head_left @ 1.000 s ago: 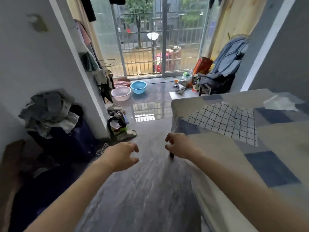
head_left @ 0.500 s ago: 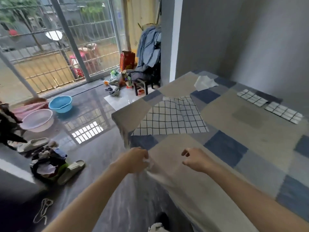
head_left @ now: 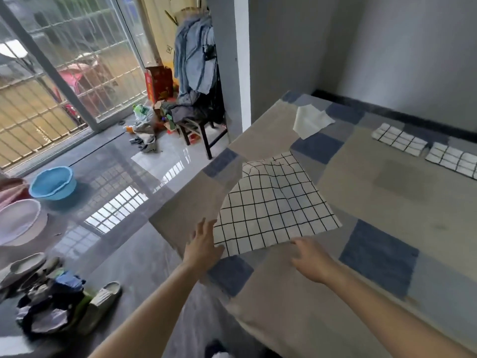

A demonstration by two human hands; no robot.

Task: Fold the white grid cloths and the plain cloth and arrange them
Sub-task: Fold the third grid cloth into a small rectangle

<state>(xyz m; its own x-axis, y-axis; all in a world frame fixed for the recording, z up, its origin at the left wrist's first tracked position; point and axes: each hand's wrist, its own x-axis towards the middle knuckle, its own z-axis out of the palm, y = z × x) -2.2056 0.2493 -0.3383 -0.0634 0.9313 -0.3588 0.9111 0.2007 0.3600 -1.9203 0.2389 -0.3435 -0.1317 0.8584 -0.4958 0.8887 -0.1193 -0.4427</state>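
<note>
A large white grid cloth point(head_left: 273, 205) lies spread and slightly rumpled on the patchwork-covered bed point(head_left: 387, 197). My left hand point(head_left: 204, 244) lies with straight fingers at the cloth's near left corner. My right hand point(head_left: 309, 259) hovers with spread fingers just below the cloth's near edge, holding nothing. A plain white cloth point(head_left: 311, 120) lies crumpled at the bed's far corner. Two folded grid cloths, one point(head_left: 398, 138) and another point(head_left: 454, 159), sit side by side near the wall.
The bed's left edge drops to a glossy grey floor. A blue basin point(head_left: 53, 182) and a pale basin point(head_left: 18, 220) stand by the barred sliding door. Slippers point(head_left: 103, 298) and a clothes pile point(head_left: 49, 303) lie at lower left. A stool with hung clothes point(head_left: 198, 125) stands beyond the bed.
The view has swung right toward the bed. Both hands have opened and moved forward from the bed cover's edge to the near edge of the large grid cloth.
</note>
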